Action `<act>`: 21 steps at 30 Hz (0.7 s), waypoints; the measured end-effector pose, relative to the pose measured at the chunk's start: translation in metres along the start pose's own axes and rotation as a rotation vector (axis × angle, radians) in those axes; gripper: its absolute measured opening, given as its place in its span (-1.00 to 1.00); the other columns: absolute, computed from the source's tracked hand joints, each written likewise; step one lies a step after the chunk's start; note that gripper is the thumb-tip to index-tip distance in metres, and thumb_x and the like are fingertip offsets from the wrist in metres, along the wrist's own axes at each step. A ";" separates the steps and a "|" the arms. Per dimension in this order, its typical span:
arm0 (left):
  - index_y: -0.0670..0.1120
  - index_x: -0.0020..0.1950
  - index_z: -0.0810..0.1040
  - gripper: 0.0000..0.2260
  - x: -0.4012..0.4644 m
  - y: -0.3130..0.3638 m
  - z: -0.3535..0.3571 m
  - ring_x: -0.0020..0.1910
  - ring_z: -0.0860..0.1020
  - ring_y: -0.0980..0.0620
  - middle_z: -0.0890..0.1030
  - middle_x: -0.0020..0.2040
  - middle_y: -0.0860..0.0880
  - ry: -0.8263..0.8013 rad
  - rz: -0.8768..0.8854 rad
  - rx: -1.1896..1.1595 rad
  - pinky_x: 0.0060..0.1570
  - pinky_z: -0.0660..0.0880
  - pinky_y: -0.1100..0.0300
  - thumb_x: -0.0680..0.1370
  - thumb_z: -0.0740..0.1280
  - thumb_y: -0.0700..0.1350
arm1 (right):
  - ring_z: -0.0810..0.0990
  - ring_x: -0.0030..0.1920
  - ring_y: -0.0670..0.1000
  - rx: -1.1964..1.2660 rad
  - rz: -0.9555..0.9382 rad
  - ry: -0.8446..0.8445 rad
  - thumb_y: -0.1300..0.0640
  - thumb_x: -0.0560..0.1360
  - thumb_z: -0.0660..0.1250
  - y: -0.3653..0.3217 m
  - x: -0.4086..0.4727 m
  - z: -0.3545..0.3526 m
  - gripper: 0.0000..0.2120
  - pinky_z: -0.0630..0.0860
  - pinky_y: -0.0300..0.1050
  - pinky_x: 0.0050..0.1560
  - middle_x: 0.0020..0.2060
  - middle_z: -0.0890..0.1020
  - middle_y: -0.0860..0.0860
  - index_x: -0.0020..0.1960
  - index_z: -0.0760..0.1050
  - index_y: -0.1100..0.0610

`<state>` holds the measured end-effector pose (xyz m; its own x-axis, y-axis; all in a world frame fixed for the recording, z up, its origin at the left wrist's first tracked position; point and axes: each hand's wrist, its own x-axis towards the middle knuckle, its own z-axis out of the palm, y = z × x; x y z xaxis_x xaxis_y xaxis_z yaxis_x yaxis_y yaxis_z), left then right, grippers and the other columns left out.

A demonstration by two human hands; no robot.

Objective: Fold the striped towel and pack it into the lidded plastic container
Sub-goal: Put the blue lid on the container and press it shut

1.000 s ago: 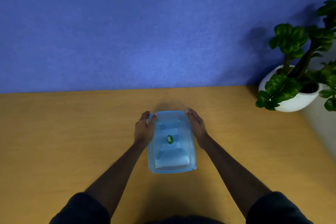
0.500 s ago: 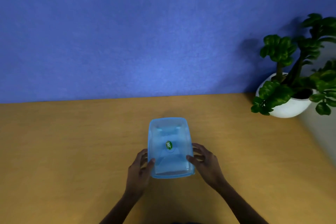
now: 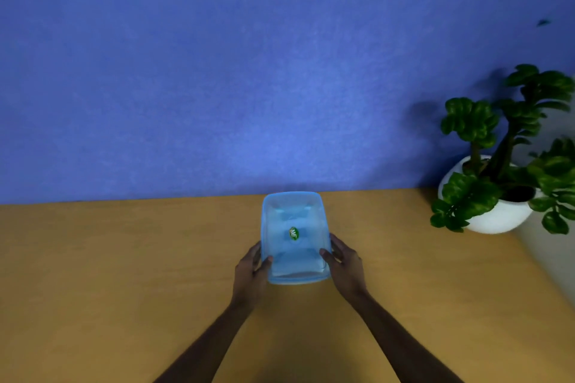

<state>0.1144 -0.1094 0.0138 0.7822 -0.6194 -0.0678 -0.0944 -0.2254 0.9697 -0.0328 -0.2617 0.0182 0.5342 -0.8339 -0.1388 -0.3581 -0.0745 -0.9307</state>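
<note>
Blue translucent plastic forms the lidded container, which sits on the wooden table just above the centre of the scene, its long axis running from 6 to 12 o'clock and its far end close to the blue wall. Its lid is on, with a small green oval sticker near the middle. A pale folded shape shows faintly through the lid — the towel is presumably this, but no stripes can be made out through the plastic.

Left hand: placed at the container's 8 o'clock corner, thumb lying on the lid's near-left edge and the fingers wrapped around the side wall, grasping the container. Right hand: placed at the 4 o'clock corner in a mirrored pose, thumb pressed on the lid's near-right edge, fingers spread along the right wall, also gripping the container. Both bare forearms reach in from the 6 o'clock edge of the view and converge on the box.

Potted plant: a green leafy plant in a round white pot, standing at 3 o'clock on the table's far right corner, well apart from the container and from both hands. Its shadow falls on the wall behind it.
</note>
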 end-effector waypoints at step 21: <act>-0.23 0.31 0.48 -0.65 0.078 0.010 0.005 0.01 0.59 0.28 0.60 0.18 -0.12 -0.045 -0.090 -0.079 0.02 0.50 0.39 0.52 0.32 -0.30 | 0.64 0.12 0.05 -0.052 0.065 0.038 -0.04 0.46 0.33 -0.022 0.074 0.022 -0.55 0.56 0.12 0.17 0.14 0.67 0.00 0.33 0.48 -0.01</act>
<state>0.1715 -0.1636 0.0173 0.7565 -0.6331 -0.1639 0.0249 -0.2225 0.9746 0.0314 -0.3099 0.0205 0.4791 -0.8581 -0.1848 -0.4308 -0.0464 -0.9012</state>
